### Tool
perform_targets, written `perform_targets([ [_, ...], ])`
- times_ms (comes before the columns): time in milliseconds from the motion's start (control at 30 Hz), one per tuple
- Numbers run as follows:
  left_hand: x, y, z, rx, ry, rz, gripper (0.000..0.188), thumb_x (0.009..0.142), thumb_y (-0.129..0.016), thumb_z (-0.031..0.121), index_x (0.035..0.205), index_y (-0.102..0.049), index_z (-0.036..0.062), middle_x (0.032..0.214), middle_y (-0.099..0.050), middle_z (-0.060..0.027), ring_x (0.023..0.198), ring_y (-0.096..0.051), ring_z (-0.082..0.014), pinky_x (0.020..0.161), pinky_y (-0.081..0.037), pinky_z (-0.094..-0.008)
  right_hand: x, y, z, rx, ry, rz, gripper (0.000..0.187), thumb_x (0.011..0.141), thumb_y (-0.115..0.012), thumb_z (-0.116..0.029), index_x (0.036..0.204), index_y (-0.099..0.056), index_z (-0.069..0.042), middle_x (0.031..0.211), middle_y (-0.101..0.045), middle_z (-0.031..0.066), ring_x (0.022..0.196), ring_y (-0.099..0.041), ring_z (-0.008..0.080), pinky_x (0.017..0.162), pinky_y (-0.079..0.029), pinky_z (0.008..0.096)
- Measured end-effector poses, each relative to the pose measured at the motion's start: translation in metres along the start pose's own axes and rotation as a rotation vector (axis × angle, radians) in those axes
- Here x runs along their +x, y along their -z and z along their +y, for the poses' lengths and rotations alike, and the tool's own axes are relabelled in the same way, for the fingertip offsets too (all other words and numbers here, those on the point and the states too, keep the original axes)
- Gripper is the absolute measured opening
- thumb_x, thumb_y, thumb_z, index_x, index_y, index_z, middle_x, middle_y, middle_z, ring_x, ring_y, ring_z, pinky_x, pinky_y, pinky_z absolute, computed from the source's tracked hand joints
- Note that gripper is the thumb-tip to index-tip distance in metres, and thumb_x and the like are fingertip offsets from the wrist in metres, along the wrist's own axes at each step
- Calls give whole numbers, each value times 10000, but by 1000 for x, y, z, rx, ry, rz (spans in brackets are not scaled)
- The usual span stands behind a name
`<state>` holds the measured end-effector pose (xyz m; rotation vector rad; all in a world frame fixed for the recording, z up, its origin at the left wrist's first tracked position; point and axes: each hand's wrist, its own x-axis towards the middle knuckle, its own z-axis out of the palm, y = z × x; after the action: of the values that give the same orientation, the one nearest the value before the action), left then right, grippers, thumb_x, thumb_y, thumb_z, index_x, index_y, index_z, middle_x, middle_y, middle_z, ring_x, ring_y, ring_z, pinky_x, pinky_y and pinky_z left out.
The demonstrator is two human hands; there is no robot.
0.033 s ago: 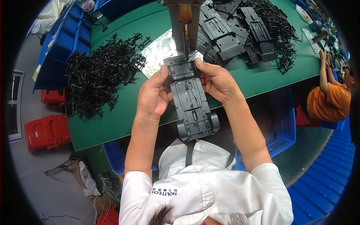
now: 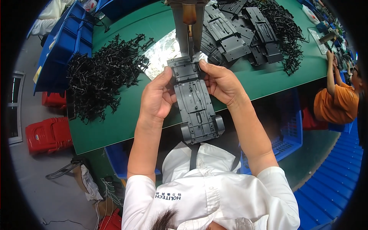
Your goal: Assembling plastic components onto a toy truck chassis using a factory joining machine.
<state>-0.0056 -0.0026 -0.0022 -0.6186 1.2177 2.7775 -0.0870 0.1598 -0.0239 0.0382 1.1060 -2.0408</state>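
The chassis [image 2: 195,100] is dead centre, pinched by the left hand [image 2: 156,94] at ten o'clock, the right hand [image 2: 223,82] at one. I'd guess it's being aligned with the machine [image 2: 189,17] at twelve; that calls for steadiness. Beyond: parts [image 2: 101,74] at ten, plates [image 2: 227,32] at one.

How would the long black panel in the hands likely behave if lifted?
The black panel is probably stiff: between left hand and right hand, it shows no sag. Its thin, plastic-looking body suggests lightness. Being flat, it seems unlikely to roll.
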Motion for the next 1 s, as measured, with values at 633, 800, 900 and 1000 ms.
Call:
perform_targets([
  [633, 2, -1, 0, -1, 0, 13, 345, 892, -514, 272, 1085, -532, -13, 1027, -594, -118, 917, -599, -199, 776, -522, -345, -1, -4, -1, -27, 6, 10, 289, 839, -602, -332, 940, -597, -61, 777, -596, 9, 625, -558, 87, 599, -514, 263],
  [800, 6, 1, 0, -1, 3, 14, 342, 888, -520, 272, 1081, -536, -10, 1028, -593, -120, 914, -598, -197, 775, -523, -343, -2, -6, -2, -7, 25, 3, 294, 839, -600, -334, 939, -594, -58, 767, -591, 6, 621, -560, 82, 588, -515, 258],
  [900, 5, -2, 1, 9, -1, 24, 339, 888, -520, 267, 1081, -533, -12, 1030, -591, -122, 919, -597, -202, 785, -519, -346, 3, -1, -1, -11, 8, 7, 284, 841, -599, -335, 928, -593, -64, 753, -582, -2, 618, -558, 80, 583, -514, 255],
  [1000, 6, -3, 3, -4, -6, 16, 338, 889, -518, 262, 1082, -527, -15, 1032, -589, -125, 924, -595, -209, 798, -513, -351, 3, -3, -2, -36, 9, 17, 278, 840, -600, -337, 920, -593, -70, 746, -575, -8, 616, -551, 77, 586, -514, 256],
])
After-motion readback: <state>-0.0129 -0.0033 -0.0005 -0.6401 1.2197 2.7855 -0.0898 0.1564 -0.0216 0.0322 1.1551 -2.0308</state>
